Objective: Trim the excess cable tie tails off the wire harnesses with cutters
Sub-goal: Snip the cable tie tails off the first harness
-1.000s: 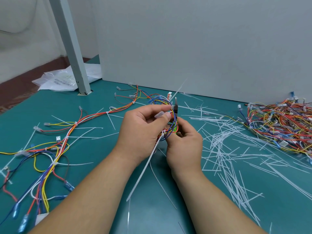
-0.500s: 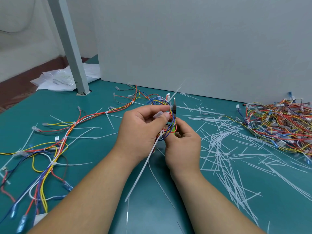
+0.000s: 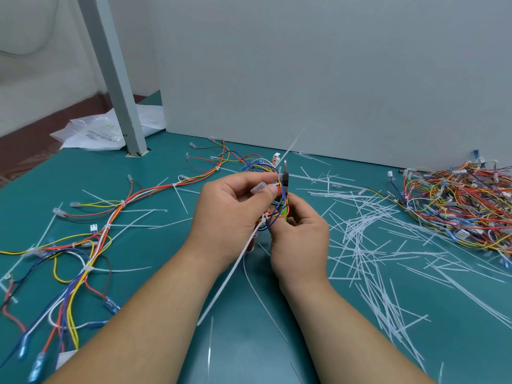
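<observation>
I see almost no change: left hand (image 3: pixel 230 217) still pinches harness (image 3: pixel 264 170), right hand (image 3: pixel 299 245) grips cutters (image 3: pixel 286 177) beside harness; upper tail (image 3: pixel 291 146) uncut.

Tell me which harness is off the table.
The coiled harness gripped in the left hand, beside the cutters; the spread-out harness and the heap lie on the table.
</observation>
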Demonstrator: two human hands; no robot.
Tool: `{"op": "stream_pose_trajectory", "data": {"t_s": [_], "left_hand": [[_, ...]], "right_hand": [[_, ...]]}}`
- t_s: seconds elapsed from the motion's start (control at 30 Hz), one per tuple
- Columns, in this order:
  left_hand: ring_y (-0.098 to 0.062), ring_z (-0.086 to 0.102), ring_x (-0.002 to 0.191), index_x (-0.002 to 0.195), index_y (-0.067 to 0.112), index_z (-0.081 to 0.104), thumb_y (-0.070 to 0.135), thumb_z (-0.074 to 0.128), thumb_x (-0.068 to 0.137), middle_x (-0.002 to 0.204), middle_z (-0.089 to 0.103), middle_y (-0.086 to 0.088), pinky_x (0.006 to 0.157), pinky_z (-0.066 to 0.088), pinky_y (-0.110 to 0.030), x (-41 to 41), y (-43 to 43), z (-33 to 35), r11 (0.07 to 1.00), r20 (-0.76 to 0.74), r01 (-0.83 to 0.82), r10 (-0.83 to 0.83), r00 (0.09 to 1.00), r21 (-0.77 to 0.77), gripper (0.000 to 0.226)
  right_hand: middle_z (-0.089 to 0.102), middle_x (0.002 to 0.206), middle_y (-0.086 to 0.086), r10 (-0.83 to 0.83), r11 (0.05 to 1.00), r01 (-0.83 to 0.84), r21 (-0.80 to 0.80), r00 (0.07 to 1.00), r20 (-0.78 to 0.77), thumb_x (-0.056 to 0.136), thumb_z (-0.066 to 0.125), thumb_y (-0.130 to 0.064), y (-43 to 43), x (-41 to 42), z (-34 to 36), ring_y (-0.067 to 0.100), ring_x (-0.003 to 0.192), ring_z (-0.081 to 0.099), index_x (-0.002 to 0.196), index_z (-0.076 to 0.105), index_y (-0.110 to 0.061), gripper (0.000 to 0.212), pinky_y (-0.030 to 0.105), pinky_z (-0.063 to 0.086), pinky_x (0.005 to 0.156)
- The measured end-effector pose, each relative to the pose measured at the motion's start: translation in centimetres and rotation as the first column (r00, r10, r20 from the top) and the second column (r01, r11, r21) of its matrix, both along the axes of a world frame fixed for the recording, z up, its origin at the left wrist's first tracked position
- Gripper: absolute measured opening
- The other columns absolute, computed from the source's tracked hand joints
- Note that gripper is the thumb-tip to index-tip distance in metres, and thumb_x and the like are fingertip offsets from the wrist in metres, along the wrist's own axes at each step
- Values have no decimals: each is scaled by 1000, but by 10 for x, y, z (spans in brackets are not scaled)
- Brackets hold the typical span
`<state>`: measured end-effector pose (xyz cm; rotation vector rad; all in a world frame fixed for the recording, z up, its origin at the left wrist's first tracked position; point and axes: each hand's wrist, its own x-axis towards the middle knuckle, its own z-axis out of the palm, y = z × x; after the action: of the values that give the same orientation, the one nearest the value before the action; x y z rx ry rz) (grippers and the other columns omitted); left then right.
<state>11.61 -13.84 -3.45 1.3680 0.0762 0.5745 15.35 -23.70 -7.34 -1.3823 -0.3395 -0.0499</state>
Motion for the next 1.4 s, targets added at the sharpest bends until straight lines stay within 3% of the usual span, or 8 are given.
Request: {"op": "stream_pose_trajectory", "data": {"t_s": [0.07,0.27,0.4,0.6,0.8,1.03,1.33,1.4], "left_hand": [[-9,72,71,89,22,81,0,71,91,82,79,-1,66,56,-18,0,0,0,1000,4,6,-6,1000,-9,24],[-9,72,72,91,21,80,2,71,90,84,79,-1,67,56,-19,1,1,-1,1000,2,-1,1,1000,-10,22],[-8,72,71,88,24,81,2,72,89,82,79,0,66,55,-17,1,1,-1,1000,6,-1,1,1000,-14,24],[-7,72,69,87,25,82,1,72,89,80,78,1,65,55,-16,0,0,0,1000,16,5,-5,1000,-12,26],[-7,72,69,87,25,82,1,72,90,80,78,2,65,55,-16,1,0,0,1000,15,4,-4,1000,-12,26],[-8,72,71,88,25,82,2,72,89,82,79,1,66,55,-17,0,1,0,1000,8,0,0,1000,-14,25],[-7,72,70,87,24,82,1,72,90,81,78,0,65,55,-16,0,-1,1,1000,-4,-3,3,1000,-16,25],[-8,72,69,88,22,81,1,72,90,80,78,0,65,55,-17,0,-1,1,1000,-9,-12,11,1000,-18,24]], "right_hand": [[65,77,20,5,1000,-5,2,1000,3,87,71,2,0,-1,1,15,71,49,93,79,-17,21,33,42,63],[64,88,30,16,1000,-16,12,1000,18,88,71,-1,1,-1,3,15,75,49,90,79,-25,26,35,42,67],[63,74,15,3,1000,-3,-14,1000,22,87,74,-5,0,0,1,14,70,49,91,78,-17,14,31,42,63],[65,71,-4,-16,1000,17,-18,999,34,87,75,1,0,0,2,8,64,49,85,78,-27,28,21,44,58],[68,75,0,-8,1000,9,-18,999,32,89,74,0,1,0,2,10,69,53,87,78,-25,26,26,48,64],[66,83,22,-12,1000,13,-27,999,45,89,73,0,1,-1,3,12,71,51,89,77,-19,20,30,45,63],[67,75,10,-15,1000,15,-10,999,33,86,74,-3,1,-2,3,12,72,53,84,78,-30,28,29,47,64],[68,78,17,-23,1000,24,-18,999,45,86,74,-6,2,-3,4,12,72,53,82,77,-34,28,30,47,65]]}}
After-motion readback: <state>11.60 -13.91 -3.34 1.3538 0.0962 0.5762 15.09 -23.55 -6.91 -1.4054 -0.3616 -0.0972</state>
